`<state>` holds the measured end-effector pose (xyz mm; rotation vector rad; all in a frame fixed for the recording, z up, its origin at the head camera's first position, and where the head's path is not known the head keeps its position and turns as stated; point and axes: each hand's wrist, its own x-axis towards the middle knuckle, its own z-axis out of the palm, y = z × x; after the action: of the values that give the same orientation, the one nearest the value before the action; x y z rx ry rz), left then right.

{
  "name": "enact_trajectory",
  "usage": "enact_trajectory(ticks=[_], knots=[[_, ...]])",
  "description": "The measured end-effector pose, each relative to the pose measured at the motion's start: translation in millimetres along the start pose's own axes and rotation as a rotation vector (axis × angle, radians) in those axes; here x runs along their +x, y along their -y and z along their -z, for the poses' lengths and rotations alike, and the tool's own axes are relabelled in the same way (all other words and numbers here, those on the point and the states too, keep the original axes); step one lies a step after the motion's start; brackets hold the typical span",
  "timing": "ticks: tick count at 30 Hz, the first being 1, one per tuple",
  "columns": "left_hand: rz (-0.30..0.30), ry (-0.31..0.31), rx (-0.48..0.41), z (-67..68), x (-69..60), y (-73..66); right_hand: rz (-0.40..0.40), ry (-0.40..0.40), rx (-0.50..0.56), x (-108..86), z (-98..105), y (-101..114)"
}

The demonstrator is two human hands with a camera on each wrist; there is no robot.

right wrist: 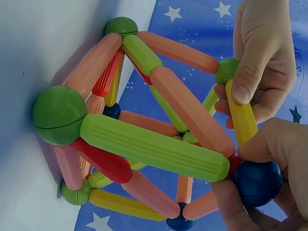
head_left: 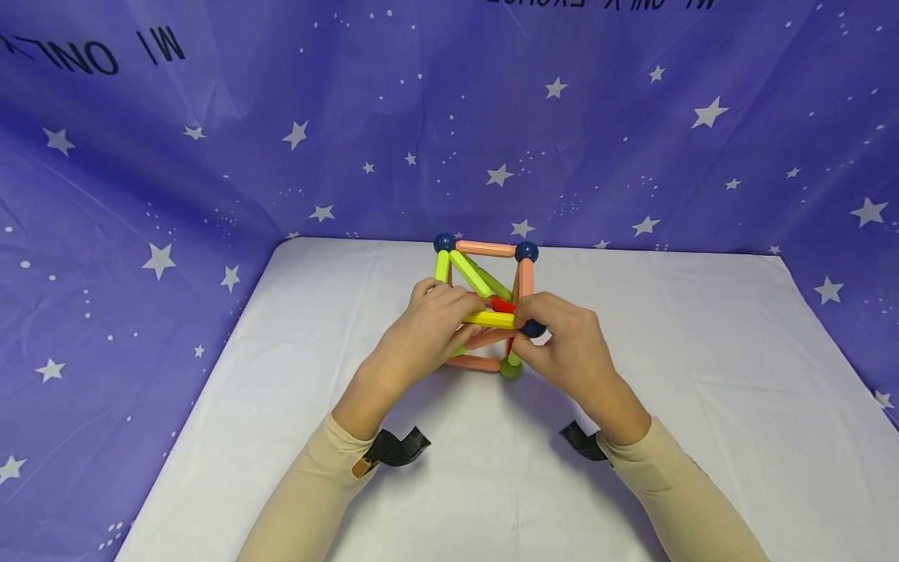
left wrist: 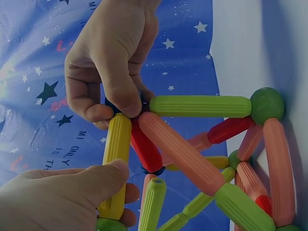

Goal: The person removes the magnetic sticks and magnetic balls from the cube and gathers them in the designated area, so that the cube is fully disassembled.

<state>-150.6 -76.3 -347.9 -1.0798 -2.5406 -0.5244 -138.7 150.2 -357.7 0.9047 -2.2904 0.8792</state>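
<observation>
Backdrop: purple star-printed cloth (head_left: 604, 140), hanging behind the table
Table: white cover (head_left: 702, 367), with the build toward its back
Frame: box-like rod-and-ball frame (right wrist: 154, 147), standing on the cover between the hands; most sides look joined, with braces across some faces, so it seems well advanced
Right hand (head_left: 572, 343): thumb and fingers closed round the blue ball (right wrist: 257, 183) at an upper corner
Left hand (head_left: 428, 328): thumb and fingers pinching the yellow rod (right wrist: 243, 118)
Yellow rod: spans from the green ball (right wrist: 226, 70) to the blue ball, seemingly being seated
Lime rod (left wrist: 152, 207): one end exposed near the red rod (left wrist: 147, 147); that joint may be left to close, though I cannot tell
</observation>
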Motion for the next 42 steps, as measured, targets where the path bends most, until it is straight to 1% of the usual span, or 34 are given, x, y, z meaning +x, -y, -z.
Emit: enact_trajectory(ticks=[7, 12, 19, 27, 31, 37, 39, 42], knots=[[0.009, 0.011, -0.004, 1.8, 0.2, 0.2, 0.007, -0.034, 0.017, -2.2, 2, 1], [0.016, 0.016, -0.006, 2.3, 0.5, 0.8, -0.030, -0.027, 0.025, -2.0, 7, 2], [0.014, 0.007, -0.016, 1.8, 0.3, 2.0, -0.070, -0.040, 0.107, -1.8, 10, -1], [0.004, 0.000, -0.018, 2.2, 0.2, 2.1, -0.112, -0.042, 0.116, -1.3, 16, -1], [0.004, 0.001, -0.029, 2.0, 0.2, 1.8, -0.156, -0.040, 0.146, -1.1, 23, -1], [0.004, 0.002, -0.032, 2.5, -0.4, 1.2, -0.275, -0.013, 0.182, -2.2, 36, -3], [0.000, -0.002, -0.035, 2.5, -0.8, 1.3, -0.307, -0.006, 0.224, -2.5, 41, -4], [-0.008, -0.011, -0.037, 2.4, -1.8, 1.6, -0.339, -0.006, 0.343, -2.6, 47, -8]])
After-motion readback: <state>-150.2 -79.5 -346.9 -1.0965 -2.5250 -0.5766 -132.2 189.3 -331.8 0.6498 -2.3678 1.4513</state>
